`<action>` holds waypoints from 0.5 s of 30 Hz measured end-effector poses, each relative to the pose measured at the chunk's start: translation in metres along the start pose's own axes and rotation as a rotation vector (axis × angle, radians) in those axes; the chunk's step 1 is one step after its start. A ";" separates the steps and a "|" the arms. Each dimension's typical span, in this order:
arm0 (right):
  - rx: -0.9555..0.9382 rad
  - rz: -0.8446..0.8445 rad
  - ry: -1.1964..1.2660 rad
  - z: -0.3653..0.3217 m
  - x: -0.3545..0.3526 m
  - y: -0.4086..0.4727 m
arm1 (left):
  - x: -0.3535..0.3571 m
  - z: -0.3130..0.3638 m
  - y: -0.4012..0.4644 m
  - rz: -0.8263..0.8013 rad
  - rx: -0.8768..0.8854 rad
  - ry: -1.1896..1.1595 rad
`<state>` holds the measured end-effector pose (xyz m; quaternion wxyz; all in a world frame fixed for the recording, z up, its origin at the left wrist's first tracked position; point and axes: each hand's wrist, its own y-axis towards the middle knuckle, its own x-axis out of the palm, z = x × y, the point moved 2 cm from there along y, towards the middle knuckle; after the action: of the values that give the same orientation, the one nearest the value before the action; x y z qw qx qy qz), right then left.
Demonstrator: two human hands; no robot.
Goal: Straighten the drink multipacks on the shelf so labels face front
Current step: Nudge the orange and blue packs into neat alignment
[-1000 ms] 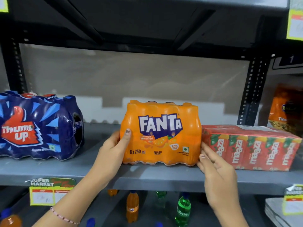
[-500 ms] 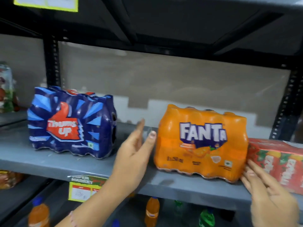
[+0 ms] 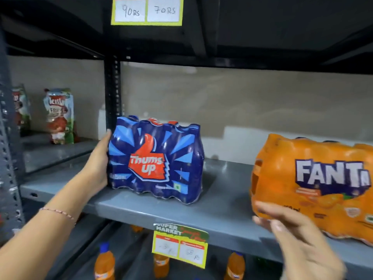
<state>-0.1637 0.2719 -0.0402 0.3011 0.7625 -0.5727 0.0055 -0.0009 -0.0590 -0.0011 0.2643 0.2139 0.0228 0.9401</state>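
Note:
A blue Thums Up multipack (image 3: 155,160) stands on the grey shelf (image 3: 222,211), its red thumb label facing me, turned slightly. My left hand (image 3: 99,160) lies flat against the pack's left end, fingers wrapped behind it. To the right stands an orange Fanta multipack (image 3: 314,186), label forward, partly cut off by the frame edge. My right hand (image 3: 294,237) hovers in front of the Fanta pack's lower left corner, fingers spread, blurred, holding nothing.
A black upright post (image 3: 113,91) rises just behind the Thums Up pack. Snack bags (image 3: 59,116) stand on the neighbouring shelf to the left. A price tag (image 3: 179,245) hangs from the shelf edge; orange bottles (image 3: 105,263) stand on the shelf below.
My left hand left the Fanta pack, moved left and now presses the Thums Up pack's left end. My right hand came off the Fanta's right side. The view swung left.

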 end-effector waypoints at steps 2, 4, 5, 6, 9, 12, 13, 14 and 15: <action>-0.181 -0.138 -0.276 -0.001 0.019 -0.034 | 0.007 -0.003 -0.001 -0.039 -0.022 0.031; -0.023 -0.317 -0.306 0.006 0.049 -0.029 | 0.020 -0.004 -0.007 -0.090 -0.039 0.031; 0.042 -0.355 -0.280 0.007 0.060 -0.023 | 0.024 -0.007 -0.007 -0.083 -0.059 0.001; 0.101 -0.374 -0.288 0.010 0.066 -0.014 | 0.028 -0.010 -0.008 -0.090 -0.066 0.005; 0.131 -0.407 -0.360 0.015 0.077 -0.006 | 0.041 -0.016 -0.014 -0.127 -0.081 0.017; 0.091 -0.372 -0.356 0.014 0.073 -0.002 | 0.047 -0.022 -0.018 -0.170 -0.104 0.027; 0.089 -0.354 -0.344 0.014 0.072 -0.001 | 0.049 -0.024 -0.018 -0.192 -0.112 0.025; 0.078 -0.341 -0.348 0.013 0.070 -0.001 | 0.050 -0.026 -0.017 -0.208 -0.119 0.017; 0.072 -0.322 -0.355 0.014 0.069 -0.001 | 0.051 -0.027 -0.018 -0.213 -0.123 0.018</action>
<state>-0.1437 0.2053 -0.0278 0.1653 0.8432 -0.4870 -0.1566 -0.0424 -0.0154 -0.0086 0.3751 0.1853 -0.0098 0.9082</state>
